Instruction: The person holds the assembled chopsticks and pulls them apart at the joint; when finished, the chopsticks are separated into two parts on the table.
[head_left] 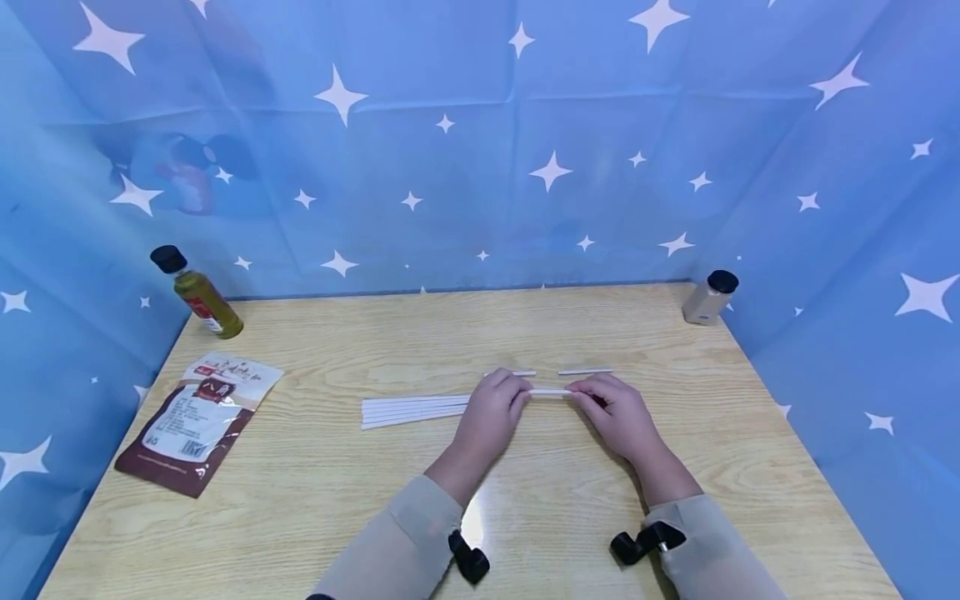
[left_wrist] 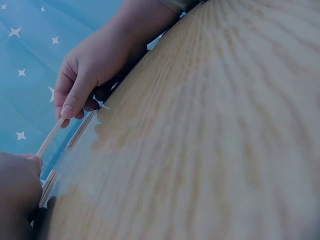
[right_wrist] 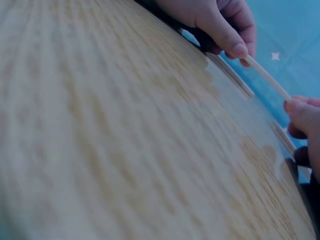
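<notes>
A thin white stick (head_left: 550, 392) runs level between both hands in the head view, just above the tabletop. My left hand (head_left: 493, 410) pinches its left end between thumb and fingers. At the other end, the right hand (head_left: 617, 417) pinches it the same way. Both wrist views show the bare middle of the stick (left_wrist: 50, 137) stretched between the two thumbs. Several more white sticks (head_left: 412, 409) lie side by side left of the left hand, their right ends hidden behind it. Behind the hands lie a short length of stick (head_left: 585, 372) and another stick piece (head_left: 525, 373), partly covered by the left hand.
On the left of the wooden table (head_left: 540, 517) lies a brown and white pouch (head_left: 187, 425). A black-capped bottle of yellow-green liquid (head_left: 206, 300) stands at the back left corner, a small black-lidded jar (head_left: 708, 300) at the back right. A blue starred curtain (head_left: 465, 167) hangs behind.
</notes>
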